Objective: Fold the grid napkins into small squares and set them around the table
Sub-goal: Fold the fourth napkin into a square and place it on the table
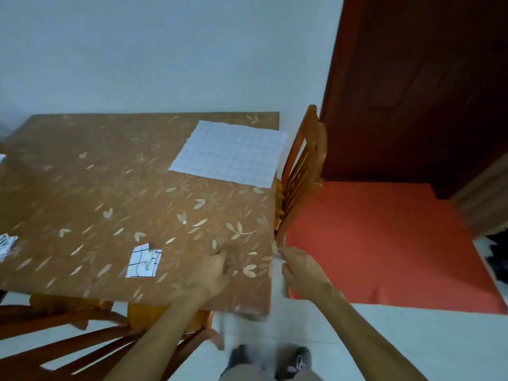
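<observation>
Readable text: none in the head view.
Flat white square napkin with pale grid lines (pixel 228 152): ruled squares only, with no letters or numbers.
Small folded white napkin with black grid lines (pixel 143 261): dark strokes, blurred, not legible as writing.
Brown tablecloth with a pale leaf and flower print (pixel 82 188): pattern only, no label or brand.

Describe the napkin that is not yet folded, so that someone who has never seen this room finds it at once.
Start at the table with the brown flowered cloth and go to its far right corner, beside the wooden chair. There lies the unfolded grid napkin, flat. It is a large pale sheet, while the folded napkin near the front edge is a small square.
</observation>
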`<state>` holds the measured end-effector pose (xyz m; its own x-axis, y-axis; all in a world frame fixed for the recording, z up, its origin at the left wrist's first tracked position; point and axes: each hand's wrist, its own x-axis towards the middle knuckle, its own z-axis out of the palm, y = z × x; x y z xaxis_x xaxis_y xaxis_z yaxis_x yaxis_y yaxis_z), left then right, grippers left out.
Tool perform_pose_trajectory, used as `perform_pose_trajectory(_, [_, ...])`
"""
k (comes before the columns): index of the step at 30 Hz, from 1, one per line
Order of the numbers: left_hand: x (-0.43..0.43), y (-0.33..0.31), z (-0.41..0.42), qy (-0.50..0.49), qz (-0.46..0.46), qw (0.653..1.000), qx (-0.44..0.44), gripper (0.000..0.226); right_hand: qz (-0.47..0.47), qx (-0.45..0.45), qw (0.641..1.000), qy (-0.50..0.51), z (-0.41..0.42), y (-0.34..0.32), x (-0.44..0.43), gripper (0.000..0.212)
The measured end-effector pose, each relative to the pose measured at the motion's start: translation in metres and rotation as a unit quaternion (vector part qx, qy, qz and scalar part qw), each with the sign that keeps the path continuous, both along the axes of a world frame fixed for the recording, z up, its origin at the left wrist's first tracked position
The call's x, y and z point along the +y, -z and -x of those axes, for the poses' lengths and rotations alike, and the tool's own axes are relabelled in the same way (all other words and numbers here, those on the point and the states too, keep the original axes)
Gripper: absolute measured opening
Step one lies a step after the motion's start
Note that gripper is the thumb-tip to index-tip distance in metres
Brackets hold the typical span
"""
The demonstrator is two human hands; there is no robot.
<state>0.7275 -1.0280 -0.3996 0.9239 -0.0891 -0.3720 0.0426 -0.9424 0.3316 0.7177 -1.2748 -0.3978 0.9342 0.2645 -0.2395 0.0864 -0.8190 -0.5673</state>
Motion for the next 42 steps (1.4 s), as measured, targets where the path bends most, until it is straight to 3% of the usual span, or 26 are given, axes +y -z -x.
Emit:
perform_pose_trajectory(3, [-0.030, -0.011, -0.016, -0.001, 0.022, 1.000, -0.006, 0.032, -0.011, -0.024, 1.000, 0.013, -0.017, -0.003, -0.026, 0.017])
perform_pose_trajectory(5, [-0.043, -0.016, -0.030, -0.002, 0.018, 1.000, -0.017, 0.038, -0.021, -0.039, 0.999, 0.014, -0.032, -0.007, -0.037, 0.014])
perform_pose_trajectory(10, [-0.063, -0.010, -0.079, -0.046, 0.002, 0.998, -0.049, 0.033, -0.023, -0.045, 0.999, -0.012, -0.076, -0.018, -0.056, 0.030])
perform_pose_trajectory(21, [-0.107, 0.004, -0.217, -0.131, 0.119, 0.981, -0.082, 0.022, 0.033, -0.041, 0.990, -0.130, -0.239, -0.029, -0.077, 0.042])
perform_pose_trajectory(34, [-0.136, 0.006, -0.322, -0.190, 0.103, 0.976, -0.028, 0.034, 0.005, -0.040, 0.985, -0.169, -0.397, -0.039, -0.105, 0.044])
perform_pose_trajectory(42, [-0.190, 0.002, -0.369, -0.281, 0.042, 0.958, -0.046, 0.033, -0.029, -0.048, 0.961, -0.271, -0.490, -0.032, -0.142, 0.042])
